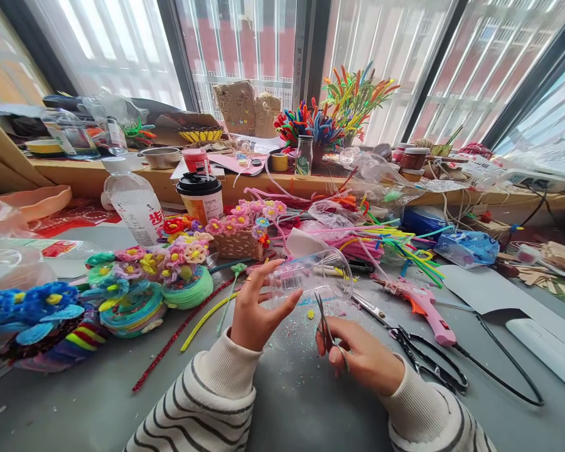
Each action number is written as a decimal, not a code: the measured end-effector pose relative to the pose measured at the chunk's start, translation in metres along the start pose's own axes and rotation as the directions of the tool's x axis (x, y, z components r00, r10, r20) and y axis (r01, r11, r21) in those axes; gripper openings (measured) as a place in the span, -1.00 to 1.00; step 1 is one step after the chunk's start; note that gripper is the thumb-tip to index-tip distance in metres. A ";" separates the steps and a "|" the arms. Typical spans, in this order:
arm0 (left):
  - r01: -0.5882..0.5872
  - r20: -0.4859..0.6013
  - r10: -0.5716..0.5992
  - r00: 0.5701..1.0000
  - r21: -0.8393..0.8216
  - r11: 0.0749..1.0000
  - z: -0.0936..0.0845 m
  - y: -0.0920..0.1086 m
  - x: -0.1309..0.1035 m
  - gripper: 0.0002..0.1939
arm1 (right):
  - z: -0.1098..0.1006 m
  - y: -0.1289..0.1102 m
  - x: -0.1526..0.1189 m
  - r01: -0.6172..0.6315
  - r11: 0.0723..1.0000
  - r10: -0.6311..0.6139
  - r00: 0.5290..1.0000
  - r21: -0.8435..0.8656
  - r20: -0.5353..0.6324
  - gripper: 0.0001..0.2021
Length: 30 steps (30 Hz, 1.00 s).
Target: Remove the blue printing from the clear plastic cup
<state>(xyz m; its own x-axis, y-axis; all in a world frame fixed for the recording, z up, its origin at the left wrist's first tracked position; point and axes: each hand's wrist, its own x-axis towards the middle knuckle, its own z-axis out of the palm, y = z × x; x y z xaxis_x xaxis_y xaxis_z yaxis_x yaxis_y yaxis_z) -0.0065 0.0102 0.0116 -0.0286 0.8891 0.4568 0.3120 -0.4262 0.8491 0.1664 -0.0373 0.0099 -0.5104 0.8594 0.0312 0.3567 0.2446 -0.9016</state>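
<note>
My left hand (257, 307) grips a clear plastic cup (327, 276) by its base end, thumb in front and fingers behind. The cup lies on its side in the air, its open rim pointing right, and a barcode label shows near my fingers. In my right hand (362, 351) is a pair of small scissors (326, 326), fingers in the handles and blades pointing up beneath the cup's wall. Whether the blades touch the plastic I cannot tell. A yellow dot (311, 314) and fine glitter bits lie on the grey table (292, 402) below.
A pink glue gun (426, 307) with its cord and large black-handled scissors (419, 358) lie on the right. Pipe-cleaner flower pots (188, 285) stand left, before a water bottle (132, 201) and a lidded drink cup (200, 198). Pipe cleaners (348, 242) are heaped behind the cup.
</note>
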 end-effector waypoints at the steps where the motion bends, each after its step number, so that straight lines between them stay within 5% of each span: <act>1: -0.013 0.010 0.013 1.000 0.004 1.000 0.000 -0.001 0.000 -0.50 | 0.000 0.000 0.000 -0.002 1.000 0.002 1.000 0.003 0.004 -0.33; 15: -0.100 0.012 0.100 0.995 0.097 0.990 0.001 -0.008 -0.002 -0.53 | 0.006 0.000 0.003 -0.034 0.999 0.034 0.999 0.000 -0.023 -0.32; 30: -0.328 0.045 0.325 0.945 0.176 0.928 0.001 -0.005 -0.002 -0.52 | 0.009 0.007 0.006 -0.072 0.997 0.070 0.993 -0.014 -0.100 -0.34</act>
<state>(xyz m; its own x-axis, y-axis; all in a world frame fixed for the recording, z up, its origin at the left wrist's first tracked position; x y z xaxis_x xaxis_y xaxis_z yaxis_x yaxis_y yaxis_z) -0.0070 0.0114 0.0059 0.1172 0.7088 0.6956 0.4663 -0.6577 0.5916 0.1586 -0.0346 0.0002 -0.4033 0.9150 0.0111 0.4029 0.1884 -0.8956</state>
